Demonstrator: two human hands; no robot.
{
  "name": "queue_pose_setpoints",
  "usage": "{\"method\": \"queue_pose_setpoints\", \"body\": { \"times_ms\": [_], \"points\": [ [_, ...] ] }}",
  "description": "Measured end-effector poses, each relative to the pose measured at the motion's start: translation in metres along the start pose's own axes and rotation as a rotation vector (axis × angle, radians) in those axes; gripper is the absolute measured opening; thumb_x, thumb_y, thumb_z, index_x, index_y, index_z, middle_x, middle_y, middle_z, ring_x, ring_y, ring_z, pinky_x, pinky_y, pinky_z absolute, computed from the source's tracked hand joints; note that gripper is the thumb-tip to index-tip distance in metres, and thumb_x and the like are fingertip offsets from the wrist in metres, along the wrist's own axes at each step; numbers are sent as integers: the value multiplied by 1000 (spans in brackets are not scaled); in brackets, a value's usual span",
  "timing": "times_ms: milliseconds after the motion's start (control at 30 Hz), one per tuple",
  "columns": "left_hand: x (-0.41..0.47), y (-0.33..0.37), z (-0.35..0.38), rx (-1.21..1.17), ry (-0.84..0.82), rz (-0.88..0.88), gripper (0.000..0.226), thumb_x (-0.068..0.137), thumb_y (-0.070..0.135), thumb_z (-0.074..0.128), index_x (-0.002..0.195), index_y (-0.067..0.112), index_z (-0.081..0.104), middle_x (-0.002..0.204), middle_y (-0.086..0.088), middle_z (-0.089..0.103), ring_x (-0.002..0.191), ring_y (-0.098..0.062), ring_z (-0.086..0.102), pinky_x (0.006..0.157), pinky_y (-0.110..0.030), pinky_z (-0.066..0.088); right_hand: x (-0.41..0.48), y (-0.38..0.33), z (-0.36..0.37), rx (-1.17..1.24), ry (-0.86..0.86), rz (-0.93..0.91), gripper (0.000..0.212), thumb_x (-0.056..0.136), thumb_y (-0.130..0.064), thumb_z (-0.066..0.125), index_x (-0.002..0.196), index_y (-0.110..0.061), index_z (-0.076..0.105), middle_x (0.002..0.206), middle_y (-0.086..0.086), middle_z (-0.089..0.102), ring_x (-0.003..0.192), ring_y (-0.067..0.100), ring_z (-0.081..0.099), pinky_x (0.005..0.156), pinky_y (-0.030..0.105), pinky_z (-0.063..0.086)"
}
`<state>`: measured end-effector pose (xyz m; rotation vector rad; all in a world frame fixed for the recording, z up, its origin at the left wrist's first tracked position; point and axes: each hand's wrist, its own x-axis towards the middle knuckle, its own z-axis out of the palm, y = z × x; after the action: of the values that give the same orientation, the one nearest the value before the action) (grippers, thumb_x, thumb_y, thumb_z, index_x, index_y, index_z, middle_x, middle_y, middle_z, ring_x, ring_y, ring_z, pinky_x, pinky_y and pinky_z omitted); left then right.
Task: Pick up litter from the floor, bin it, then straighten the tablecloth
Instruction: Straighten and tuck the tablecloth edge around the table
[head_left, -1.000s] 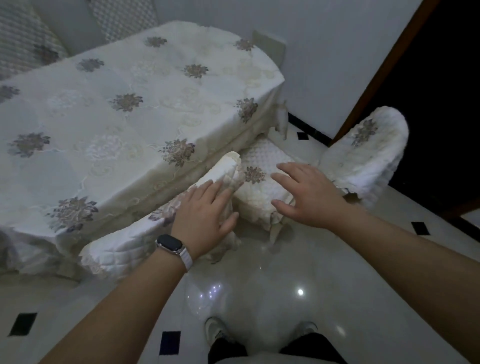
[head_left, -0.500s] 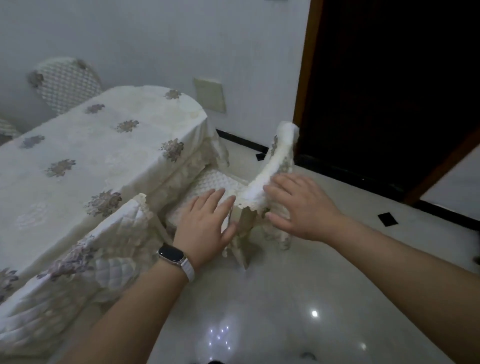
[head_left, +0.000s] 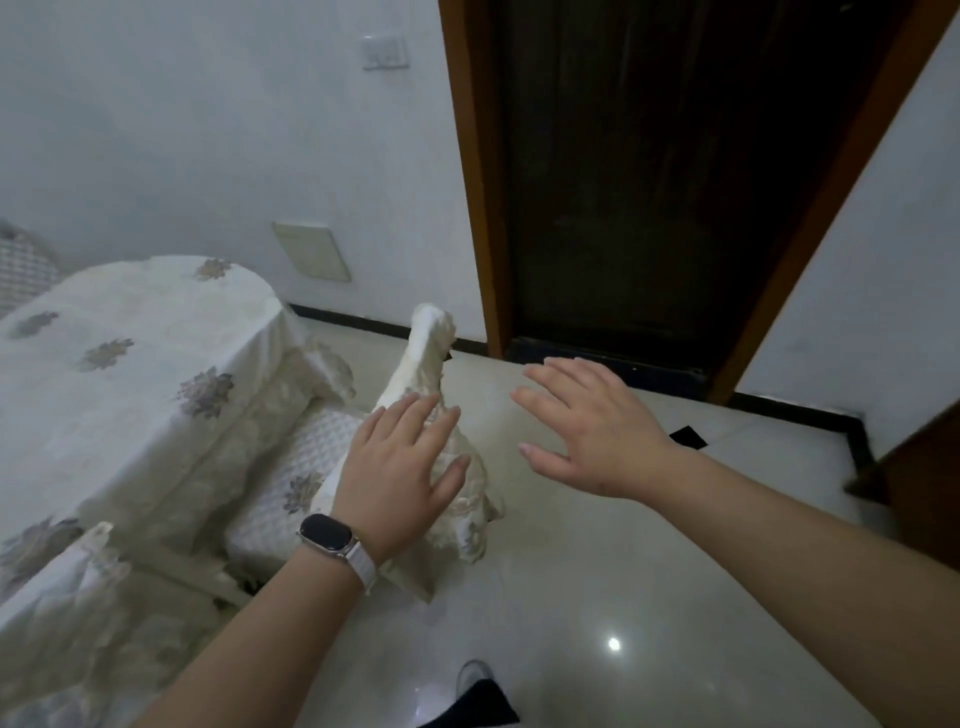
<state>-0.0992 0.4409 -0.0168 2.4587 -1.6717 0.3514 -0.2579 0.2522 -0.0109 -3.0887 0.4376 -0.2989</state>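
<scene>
A cream tablecloth (head_left: 130, 374) with grey flower motifs covers the table on the left, and its edge hangs down in folds. My left hand (head_left: 400, 467), with a watch on the wrist, is held flat with straight fingers in front of the back of a chair with a white quilted cover (head_left: 426, 364); whether it touches the cover I cannot tell. My right hand (head_left: 587, 426) hovers open above the floor to the right of that chair, holding nothing. I see no litter and no bin in this view.
A second quilted chair back (head_left: 62, 597) stands at the lower left by the table. A dark doorway with a wooden frame (head_left: 472, 182) is ahead. The glossy tiled floor (head_left: 597, 597) spreads to the right, and my shoe (head_left: 470, 675) shows at the bottom.
My view has swung right and up, from the table toward the doorway. My right hand has come off the chair back and now hovers beside it. Both hands stay flat.
</scene>
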Motion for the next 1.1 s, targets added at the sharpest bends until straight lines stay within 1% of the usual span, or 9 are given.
{"method": "queue_pose_setpoints", "body": {
  "times_ms": [167, 300, 367, 500, 667, 833, 1000, 1100],
  "points": [
    [54, -4, 23, -41, 68, 32, 51, 92, 50, 45, 131, 20, 57, 138, -6, 54, 129, -24, 46, 104, -45, 38, 31, 34, 9, -19, 27, -15, 59, 91, -62, 33, 137, -27, 45, 143, 3, 48, 134, 25, 40, 111, 39, 21],
    [105, -15, 54, -45, 70, 46, 52, 93, 52, 44, 134, 22, 53, 141, -4, 51, 130, -23, 44, 106, -41, 33, 67, 66, 19, -35, -5, 0, 58, 91, -63, 33, 138, -29, 42, 145, 1, 45, 136, 23, 37, 111, 39, 17],
    [130, -22, 70, -77, 88, 51, 50, 93, 51, 46, 133, 21, 54, 139, -6, 53, 128, -24, 46, 104, -41, 36, 87, 81, 23, -33, -15, 18, 58, 91, -62, 33, 138, -30, 43, 145, 0, 46, 135, 23, 38, 111, 39, 18],
    [176, -40, 96, -111, 127, 24, 47, 92, 48, 47, 128, 19, 58, 135, -9, 56, 124, -28, 49, 100, -44, 39, 134, 112, 32, -60, -64, -13, 58, 91, -61, 36, 138, -29, 42, 145, 1, 46, 135, 22, 39, 111, 38, 19],
    [218, -70, 115, -89, 94, -36, 48, 91, 48, 46, 128, 19, 58, 135, -9, 56, 126, -29, 49, 101, -46, 40, 198, 135, 43, -62, -83, -69, 58, 91, -60, 37, 139, -27, 44, 146, 1, 45, 136, 23, 37, 113, 38, 19],
    [235, -97, 119, -59, 69, -102, 46, 91, 47, 50, 128, 20, 58, 135, -9, 56, 127, -29, 48, 101, -45, 40, 251, 140, 57, 6, -84, -169, 59, 93, -58, 36, 140, -25, 44, 147, 3, 44, 137, 24, 36, 114, 44, 27],
    [223, -114, 122, -26, 120, -186, 42, 88, 43, 56, 122, 19, 59, 128, -9, 60, 120, -30, 53, 97, -45, 43, 292, 135, 80, 39, -78, -317, 59, 92, -58, 38, 139, -24, 46, 146, 3, 44, 136, 22, 35, 114, 40, 25],
    [211, -118, 130, 5, 100, -283, 43, 88, 44, 52, 120, 17, 62, 127, -10, 61, 118, -31, 54, 95, -45, 44, 313, 132, 100, 82, -93, -419, 57, 91, -58, 40, 136, -24, 47, 142, 4, 47, 132, 24, 39, 111, 40, 28]
  ]
}}
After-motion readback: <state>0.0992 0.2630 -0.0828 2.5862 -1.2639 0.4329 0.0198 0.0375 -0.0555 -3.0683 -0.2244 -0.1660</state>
